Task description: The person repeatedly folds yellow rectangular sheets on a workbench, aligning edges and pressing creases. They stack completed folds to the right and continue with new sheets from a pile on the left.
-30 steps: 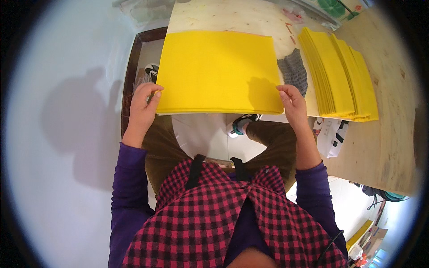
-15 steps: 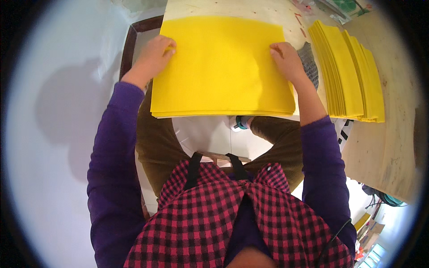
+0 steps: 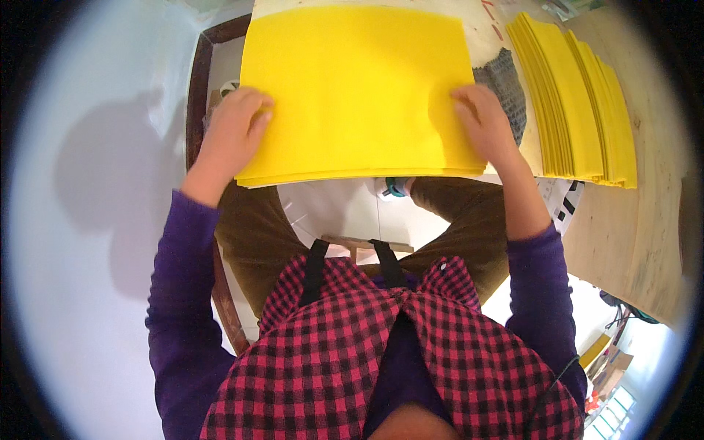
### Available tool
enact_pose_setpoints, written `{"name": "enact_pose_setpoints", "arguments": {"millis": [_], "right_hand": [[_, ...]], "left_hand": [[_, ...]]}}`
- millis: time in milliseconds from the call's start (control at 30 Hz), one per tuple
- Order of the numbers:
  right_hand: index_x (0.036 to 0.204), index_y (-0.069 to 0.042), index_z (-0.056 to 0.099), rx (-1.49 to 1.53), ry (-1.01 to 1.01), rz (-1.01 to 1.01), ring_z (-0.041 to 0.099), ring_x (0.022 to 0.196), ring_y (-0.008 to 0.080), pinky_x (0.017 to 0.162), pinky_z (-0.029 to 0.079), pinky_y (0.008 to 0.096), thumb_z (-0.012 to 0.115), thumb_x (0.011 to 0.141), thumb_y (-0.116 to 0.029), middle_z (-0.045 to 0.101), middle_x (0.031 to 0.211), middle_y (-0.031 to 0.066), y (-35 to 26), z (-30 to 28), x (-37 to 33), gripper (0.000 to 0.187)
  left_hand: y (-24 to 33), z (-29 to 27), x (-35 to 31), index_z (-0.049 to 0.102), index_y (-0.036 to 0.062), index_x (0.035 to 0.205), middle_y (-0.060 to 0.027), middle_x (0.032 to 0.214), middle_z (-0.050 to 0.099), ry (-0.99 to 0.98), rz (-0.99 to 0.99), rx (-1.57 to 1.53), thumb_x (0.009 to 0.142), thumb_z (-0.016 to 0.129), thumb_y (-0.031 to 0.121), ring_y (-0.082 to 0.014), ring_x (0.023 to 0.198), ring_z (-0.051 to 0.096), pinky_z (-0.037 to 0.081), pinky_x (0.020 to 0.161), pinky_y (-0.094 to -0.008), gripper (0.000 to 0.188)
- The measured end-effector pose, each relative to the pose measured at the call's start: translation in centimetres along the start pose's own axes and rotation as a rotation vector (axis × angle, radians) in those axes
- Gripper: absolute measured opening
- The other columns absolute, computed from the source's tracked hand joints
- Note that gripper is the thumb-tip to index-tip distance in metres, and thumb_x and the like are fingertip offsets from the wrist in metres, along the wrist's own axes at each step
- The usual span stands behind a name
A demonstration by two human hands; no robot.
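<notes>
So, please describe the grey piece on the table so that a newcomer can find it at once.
On the wooden table, find the wide yellow stack. The grey piece lies beyond its right edge, near the right hand, left of the narrower yellow piles. Unlike these bright yellow neighbours, it is dark and looks wrinkled.

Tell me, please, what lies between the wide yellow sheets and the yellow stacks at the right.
In the head view, a grey cloth lies on the pale tabletop between the yellow sheets and the stacks, beside the right hand.
</notes>
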State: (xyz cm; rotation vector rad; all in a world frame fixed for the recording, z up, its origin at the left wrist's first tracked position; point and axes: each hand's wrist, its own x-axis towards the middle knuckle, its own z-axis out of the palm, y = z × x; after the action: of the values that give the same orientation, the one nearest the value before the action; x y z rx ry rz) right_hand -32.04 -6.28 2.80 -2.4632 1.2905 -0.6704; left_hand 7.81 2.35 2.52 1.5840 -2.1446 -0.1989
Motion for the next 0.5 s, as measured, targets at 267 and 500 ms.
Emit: {"name": "enact_pose_setpoints", "arguments": {"millis": [267, 500], "right_hand": [[0.108, 0.001, 0.062, -0.002, 0.017, 0.139, 0.055, 0.108, 0.0352, 0.095, 0.043, 0.0387, 0.057, 0.089, -0.016, 0.061, 0.110, 0.0186, 0.9, -0.1, 4.8, 0.025], [0.106, 0.001, 0.061, 0.084, -0.042, 0.034, 0.055, 0.107, 0.0349, 0.095, 0.043, 0.0407, 0.058, 0.088, -0.014, 0.061, 0.109, 0.0185, -2.1, -1.0, -2.7, 0.024]], "left_hand": [[-1.2, -0.4, 4.2, 0.057, -0.0002, 0.106, -0.0161, 0.105, 0.057, -0.008, -0.058, -0.041, 0.090, 0.055, 0.009, -0.0331, 0.104, 0.055, 0.043, 0.093, -0.0381, 0.018], [0.7, -0.6, -2.6, 0.059, -0.0010, 0.099, -0.0180, 0.104, 0.059, -0.001, 0.018, -0.090, 0.087, 0.056, 0.009, -0.0366, 0.100, 0.055, 0.044, 0.091, -0.0420, 0.016]]}}
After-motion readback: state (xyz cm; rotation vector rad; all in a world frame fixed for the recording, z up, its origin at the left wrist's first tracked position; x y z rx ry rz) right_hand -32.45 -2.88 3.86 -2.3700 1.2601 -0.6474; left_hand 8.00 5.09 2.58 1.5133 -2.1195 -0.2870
